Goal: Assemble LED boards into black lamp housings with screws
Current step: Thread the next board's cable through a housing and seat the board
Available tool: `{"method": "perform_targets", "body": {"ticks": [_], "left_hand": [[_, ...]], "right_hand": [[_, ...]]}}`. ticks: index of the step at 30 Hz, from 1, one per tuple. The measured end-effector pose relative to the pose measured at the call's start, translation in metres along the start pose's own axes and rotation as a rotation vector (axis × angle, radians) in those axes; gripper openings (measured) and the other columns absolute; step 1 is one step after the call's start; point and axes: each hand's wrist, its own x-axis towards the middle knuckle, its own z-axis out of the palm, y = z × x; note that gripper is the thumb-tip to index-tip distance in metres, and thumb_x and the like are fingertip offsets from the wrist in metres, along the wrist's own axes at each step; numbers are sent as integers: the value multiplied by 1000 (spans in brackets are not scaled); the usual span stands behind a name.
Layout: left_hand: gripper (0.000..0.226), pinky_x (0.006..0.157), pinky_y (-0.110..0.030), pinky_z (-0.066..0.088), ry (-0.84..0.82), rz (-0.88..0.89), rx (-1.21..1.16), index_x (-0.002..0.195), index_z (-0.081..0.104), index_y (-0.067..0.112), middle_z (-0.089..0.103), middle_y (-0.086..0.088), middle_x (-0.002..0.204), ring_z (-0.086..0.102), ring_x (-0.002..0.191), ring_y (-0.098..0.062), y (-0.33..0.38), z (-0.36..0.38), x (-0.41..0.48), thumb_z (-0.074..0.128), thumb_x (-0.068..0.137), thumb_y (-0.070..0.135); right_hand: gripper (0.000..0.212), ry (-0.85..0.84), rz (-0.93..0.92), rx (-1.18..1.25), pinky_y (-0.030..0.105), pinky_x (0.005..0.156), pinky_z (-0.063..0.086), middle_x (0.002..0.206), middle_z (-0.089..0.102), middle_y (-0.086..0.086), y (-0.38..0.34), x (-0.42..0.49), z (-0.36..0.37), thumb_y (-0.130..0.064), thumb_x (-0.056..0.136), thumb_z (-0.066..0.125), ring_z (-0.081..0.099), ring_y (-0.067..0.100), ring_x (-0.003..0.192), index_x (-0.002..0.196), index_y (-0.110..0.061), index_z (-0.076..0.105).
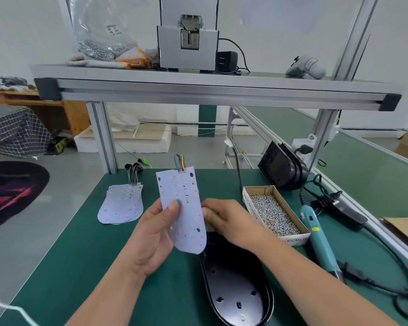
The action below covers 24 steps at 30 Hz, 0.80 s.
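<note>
A white LED board (pixel 186 222) with red and orange dots and coloured wires at its top is held upright above the green table. My left hand (pixel 156 234) grips its left edge, thumb on the front face. My right hand (pixel 226 222) holds its right edge from behind, fingers partly hidden by the board. Below the board lies an open black lamp housing (pixel 236 285), hollow side up, with several holes in its floor. A stack of more LED boards (pixel 121 203) lies to the left.
A cardboard box of silver screws (pixel 273 215) sits right of my hands. A teal electric screwdriver (pixel 318 238) and its black cable lie further right. Stacked black housings (pixel 283 165) lean at the back right. An aluminium shelf (pixel 212 88) spans overhead.
</note>
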Motion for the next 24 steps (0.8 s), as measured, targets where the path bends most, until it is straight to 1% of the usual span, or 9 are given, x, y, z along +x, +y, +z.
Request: {"method": "perform_targets", "body": {"ticks": [3,6,8,10,12,16,19,22,24], "left_hand": [[48,92,-45,61,39,13,-29,139,63,2,66,-21,140,67,123,-34,-1,-3,3,63,96,25],[30,93,-45,61,100,81,-73,126,73,15,73,-8,120,70,108,-27,3,-3,6,66,99,26],[22,84,-37,64,193,94,-143,111,81,23,77,1,109,75,97,-17,10,-6,6,65,97,29],[20,70,-27,63,263,51,-211,96,85,24,75,5,95,75,81,-12,17,-10,5,67,93,32],[16,58,-21,57,279,-4,-241,88,83,22,69,6,86,69,69,-9,22,-13,5,70,90,32],[19,44,-19,47,204,-195,-154,78,78,17,58,0,80,54,53,-9,20,-11,5,70,90,30],[16,37,-18,35,84,-347,-49,86,69,15,57,-3,81,42,45,-7,16,-6,2,67,93,30],[15,34,-16,29,-9,-430,-33,87,66,15,56,-5,82,38,42,-5,16,-8,0,66,94,29],[18,33,-16,30,-46,-454,-27,85,71,15,57,-6,82,39,42,-4,18,-9,-1,64,94,29]], "right_hand": [[54,-58,8,-117,45,70,50,75,62,8,-6,0,1,-60,104,45,53,27,70,87,-11,60],[51,-39,-21,-251,38,73,48,79,62,-1,-5,-4,-8,-65,96,50,56,17,77,89,-17,62],[31,-11,-54,-321,33,78,47,84,62,-7,4,-7,-19,-53,95,62,54,11,84,91,-23,66],[6,55,-51,-385,34,85,46,88,61,-10,18,-12,-33,-29,92,71,52,10,90,89,-26,67],[14,163,3,-466,35,85,45,90,61,-10,30,-17,-46,-14,88,75,50,13,93,87,-26,68],[14,356,152,-469,22,84,41,101,57,-18,46,-28,-65,-21,92,79,51,6,97,87,-29,69],[20,368,264,-363,8,74,39,106,56,-20,55,-35,-73,-18,93,78,58,-4,93,89,-34,67],[12,417,302,-329,13,78,44,116,59,-17,54,-40,-80,-22,99,72,62,3,91,108,-29,70],[23,460,327,-282,20,83,50,127,63,-14,52,-43,-83,-24,103,67,66,-4,97,126,-24,65]]}}
